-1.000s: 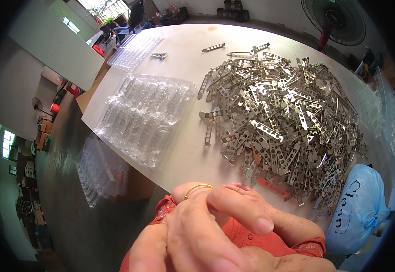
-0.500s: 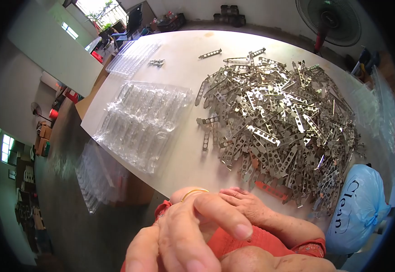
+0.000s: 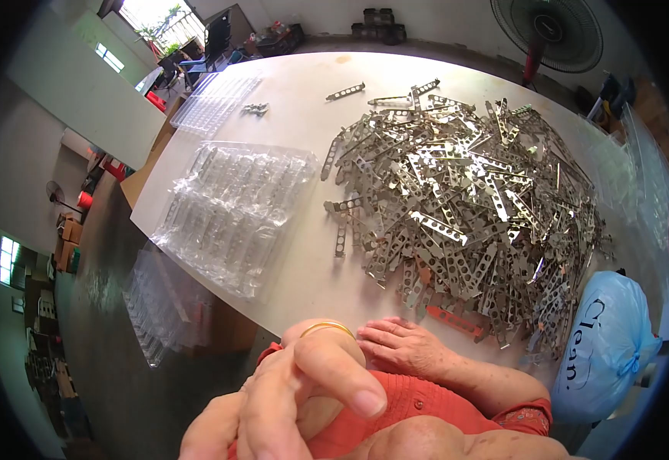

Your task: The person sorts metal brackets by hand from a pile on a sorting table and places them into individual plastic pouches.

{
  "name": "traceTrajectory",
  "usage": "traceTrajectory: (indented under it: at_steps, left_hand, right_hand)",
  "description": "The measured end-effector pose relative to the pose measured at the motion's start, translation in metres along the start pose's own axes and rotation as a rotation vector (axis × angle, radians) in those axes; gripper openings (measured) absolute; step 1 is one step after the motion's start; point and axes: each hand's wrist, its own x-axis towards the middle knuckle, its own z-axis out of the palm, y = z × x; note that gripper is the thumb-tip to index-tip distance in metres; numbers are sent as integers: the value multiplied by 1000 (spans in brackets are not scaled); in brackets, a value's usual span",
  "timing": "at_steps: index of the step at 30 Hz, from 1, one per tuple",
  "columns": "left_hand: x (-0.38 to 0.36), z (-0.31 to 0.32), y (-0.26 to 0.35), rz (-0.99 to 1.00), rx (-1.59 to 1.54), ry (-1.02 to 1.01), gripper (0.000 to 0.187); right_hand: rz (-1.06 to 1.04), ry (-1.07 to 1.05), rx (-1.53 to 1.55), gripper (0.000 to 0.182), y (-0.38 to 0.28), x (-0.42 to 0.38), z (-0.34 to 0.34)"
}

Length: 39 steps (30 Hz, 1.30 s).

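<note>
My left hand is raised close to the camera, its fingers loosely bent and apart, with nothing visible in them. A gold band shows at its upper side. Beyond it, my right hand lies flat at the table's near edge, fingers stretched out and holding nothing. Nearest to the right hand are a red strip and a large heap of perforated metal brackets. Clear plastic trays, some seemingly wrapped in film, lie on the white table to the left.
More clear trays sit at the far left, beside a few small metal parts. A blue plastic bag stands at the right edge. Further trays are below the table's left side. A fan stands behind.
My left hand has shifted slightly left and down, uncovering more of the red shirt and my right hand. The whole view has turned a little; the heap and trays are unchanged.
</note>
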Motion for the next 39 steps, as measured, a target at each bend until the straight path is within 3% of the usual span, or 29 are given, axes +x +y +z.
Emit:
traceTrajectory:
  at_steps: [15, 17, 19, 20, 22, 26, 31, 39]
  left_hand:
    - [1, 29, -11, -13, 246, 174, 58]
    - [7, 23, -4, -287, 123, 77, 58]
    - [6, 24, -11, -219, 129, 107, 57]
    - [5, 24, -12, -198, 132, 122, 55]
    - [2, 24, -12, -155, 140, 150, 53]
    - [-2, 25, -14, -64, 147, 201, 48]
    - [-8, 25, -14, 50, 161, 265, 43]
    - [-10, 26, -17, 240, 181, 357, 35]
  right_hand:
    - [20, 28, 48, 46, -5, 2, -12]
    - [61, 41, 105, 47, -7, 1, -12]
    - [294, 93, 847, 47, -6, -2, -4]
    - [295, 92, 848, 47, -6, -1, -7]
    - [-5, 44, 15, 46, -5, 4, -18]
    - [33, 22, 208, 46, -1, 0, -8]
    - [-9, 0, 2, 47, -1, 2, -8]
    - [-14, 24, -36, 46, 3, 0, 5]
